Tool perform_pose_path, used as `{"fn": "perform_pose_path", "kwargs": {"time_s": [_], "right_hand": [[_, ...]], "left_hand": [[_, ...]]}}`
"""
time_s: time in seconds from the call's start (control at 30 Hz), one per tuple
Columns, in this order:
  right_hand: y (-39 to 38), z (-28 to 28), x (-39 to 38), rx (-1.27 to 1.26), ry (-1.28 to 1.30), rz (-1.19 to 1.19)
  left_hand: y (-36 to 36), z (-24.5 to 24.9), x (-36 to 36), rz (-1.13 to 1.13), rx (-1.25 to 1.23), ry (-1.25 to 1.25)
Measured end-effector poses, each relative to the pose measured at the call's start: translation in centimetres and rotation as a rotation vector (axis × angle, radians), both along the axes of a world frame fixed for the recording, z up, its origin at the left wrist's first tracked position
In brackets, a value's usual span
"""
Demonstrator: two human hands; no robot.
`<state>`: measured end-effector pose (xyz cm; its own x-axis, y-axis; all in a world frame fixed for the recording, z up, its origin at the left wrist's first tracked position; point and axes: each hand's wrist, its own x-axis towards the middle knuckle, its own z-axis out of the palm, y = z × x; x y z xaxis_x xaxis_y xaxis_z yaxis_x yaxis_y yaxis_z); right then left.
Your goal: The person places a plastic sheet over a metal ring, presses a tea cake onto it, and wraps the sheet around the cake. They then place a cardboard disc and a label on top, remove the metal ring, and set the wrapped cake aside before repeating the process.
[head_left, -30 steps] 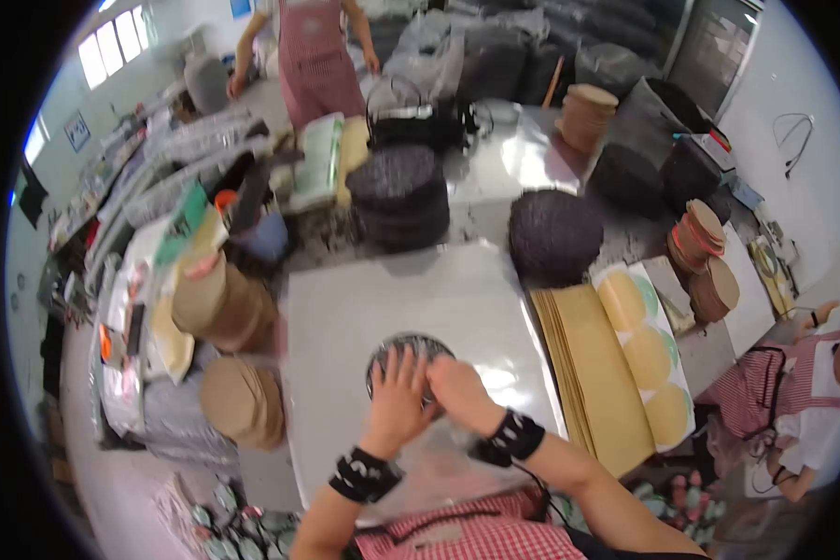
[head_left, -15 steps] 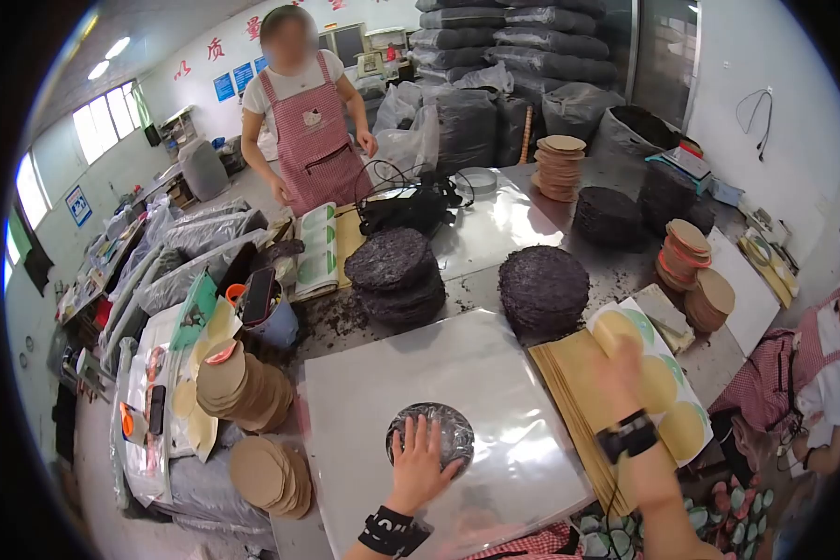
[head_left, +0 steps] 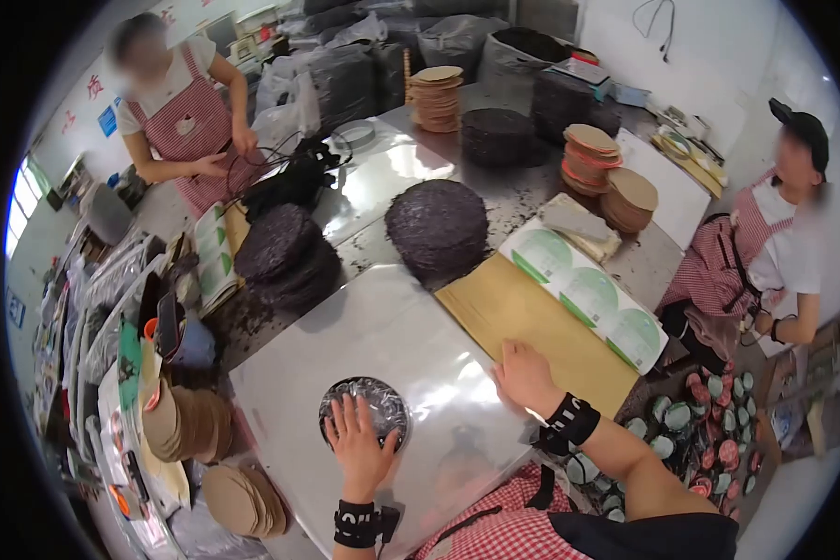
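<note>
The steel plate (head_left: 383, 322) lies before me. The stack of tan paper sheets (head_left: 541, 327) sits against its right edge. Near the plate's front edge lies the dark film-wrapped disc (head_left: 364, 406). My left hand (head_left: 359, 448) is spread flat on the disc's near half. My right hand (head_left: 525, 373) rests open, palm down, on the paper's near corner by the plate's right edge, well apart from the disc.

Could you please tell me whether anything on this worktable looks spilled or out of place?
Yes: dark crumbs lie scattered on the steel table beside a stack of dark discs, apparently shed from them. Otherwise nothing stands out; the left hand rests flat on the wrapped disc.
</note>
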<state>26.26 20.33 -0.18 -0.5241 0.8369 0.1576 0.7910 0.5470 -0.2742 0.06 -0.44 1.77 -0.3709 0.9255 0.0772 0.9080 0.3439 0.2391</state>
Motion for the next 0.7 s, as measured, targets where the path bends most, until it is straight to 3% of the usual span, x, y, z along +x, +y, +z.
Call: {"fn": "perform_pose_path", "kwargs": {"time_s": [0.03,0.13,0.2,0.3,0.53,0.7], "right_hand": [[0.8,1.5,0.7,-0.298,-0.082,-0.110],[3.0,-1.6,8.6,0.107,0.090,-0.220],[3.9,-2.3,15.3,0.359,0.075,-0.200],[2.1,-2.1,22.3,0.397,0.026,-0.201],[1.2,-3.1,24.5,0.533,-0.013,-0.140],[1.6,-4.7,26.7,0.480,-0.042,-0.136]], "left_hand": [[0.0,0.1,0.0,-0.001,-0.011,-0.009],[-0.1,-0.4,-0.2,-0.017,0.013,0.002],[0.0,-0.4,-0.2,-0.013,0.001,0.001],[-0.1,-0.6,-0.2,-0.008,-0.012,0.000],[-0.2,-1.4,-0.5,-0.040,0.011,0.067],[0.2,-1.2,0.2,-0.074,0.033,0.041]]}}
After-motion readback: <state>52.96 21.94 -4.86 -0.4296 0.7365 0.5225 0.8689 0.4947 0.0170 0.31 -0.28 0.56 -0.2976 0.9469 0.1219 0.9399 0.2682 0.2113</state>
